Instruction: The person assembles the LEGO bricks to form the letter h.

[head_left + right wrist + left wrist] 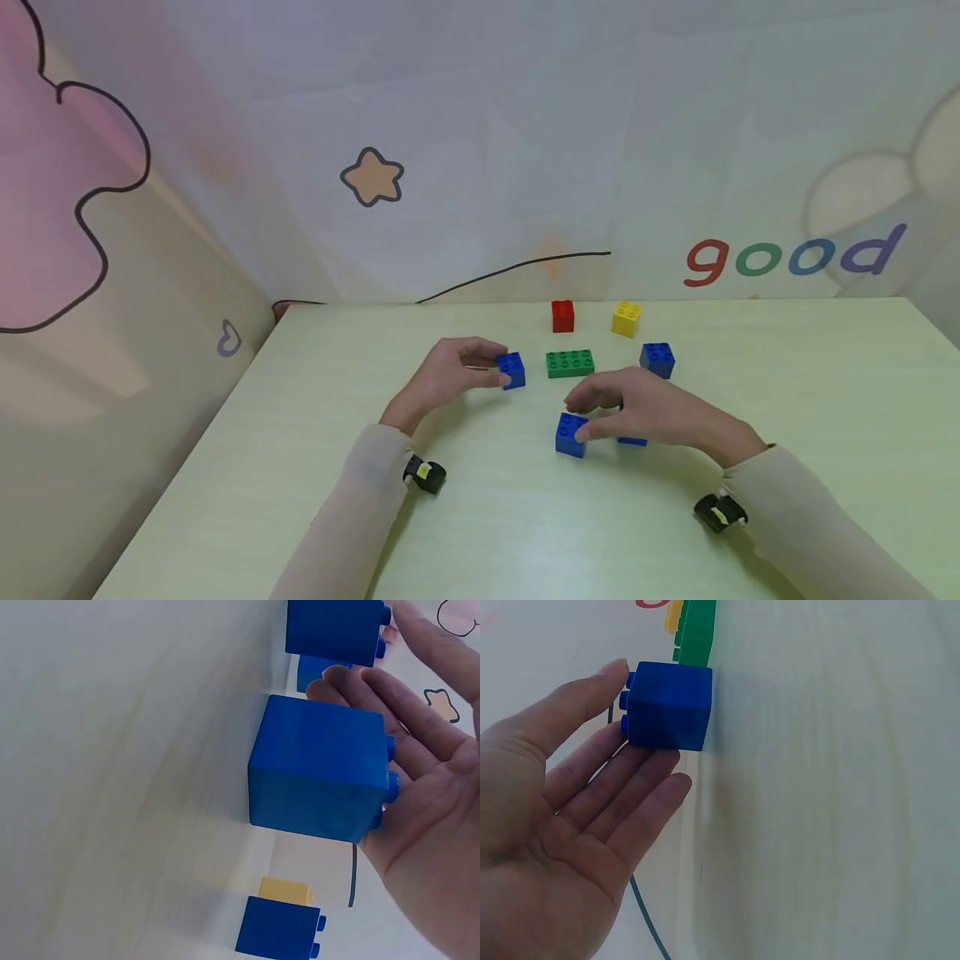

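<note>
In the head view, my left hand [457, 367] is at a blue brick [512, 372], thumb and fingertips right at its left side. Seen from the left wrist, the thumb lies by the studs of that brick [669, 706] and the fingers extend loosely beside and behind it. My right hand [637, 407] reaches over the table, its thumb tip overlapping another blue brick [568, 437]. Under its palm is a third blue brick [632, 442], mostly hidden in the head view but large in the right wrist view [319, 765]. The right fingers stretch out behind that brick.
A green brick [570, 364], wider than the others, lies between and beyond the hands. Farther back stand a red brick [562, 317] and a yellow brick [626, 319]. One more blue brick [657, 361] sits behind the right hand. A printed backdrop [480, 167] rises at the table's far edge.
</note>
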A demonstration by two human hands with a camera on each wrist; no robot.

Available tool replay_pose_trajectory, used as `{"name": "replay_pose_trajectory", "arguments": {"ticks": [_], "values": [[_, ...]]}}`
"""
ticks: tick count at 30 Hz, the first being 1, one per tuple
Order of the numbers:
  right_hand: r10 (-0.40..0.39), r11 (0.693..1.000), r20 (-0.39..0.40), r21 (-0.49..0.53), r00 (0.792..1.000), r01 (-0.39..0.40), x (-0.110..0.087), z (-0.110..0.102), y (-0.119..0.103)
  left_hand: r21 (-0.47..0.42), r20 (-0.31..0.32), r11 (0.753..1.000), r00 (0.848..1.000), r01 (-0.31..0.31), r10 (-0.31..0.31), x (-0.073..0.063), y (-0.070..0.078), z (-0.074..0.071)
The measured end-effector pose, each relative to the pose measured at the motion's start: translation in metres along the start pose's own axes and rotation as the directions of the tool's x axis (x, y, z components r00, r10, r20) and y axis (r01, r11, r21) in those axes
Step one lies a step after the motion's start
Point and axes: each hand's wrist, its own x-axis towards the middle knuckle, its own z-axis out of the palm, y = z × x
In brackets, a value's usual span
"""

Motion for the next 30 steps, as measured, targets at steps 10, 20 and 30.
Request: {"name": "replay_pose_trajectory", "arguments": {"ticks": [10,20,30], "values": [[0.026,1.000,0.014,0.015,1.000,-0.026,-0.0005,0.0006,-0.0028,0.044,-0.015,0.999,1.000,-0.010,0.010,0.0021,-0.0003,0.0047],[0.008,1.000,0.001,-0.029,1.000,-0.008,-0.0008,0.0011,-0.0023,0.059,0.012,0.997,0.999,-0.044,0.044,0.0002,-0.0016,0.0056],[-0.008,0.998,-0.028,-0.067,1.000,0.006,-0.0010,0.0024,-0.0043,0.027,0.015,0.999,0.999,-0.030,0.030,0.0012,-0.0081,0.0072]]}}
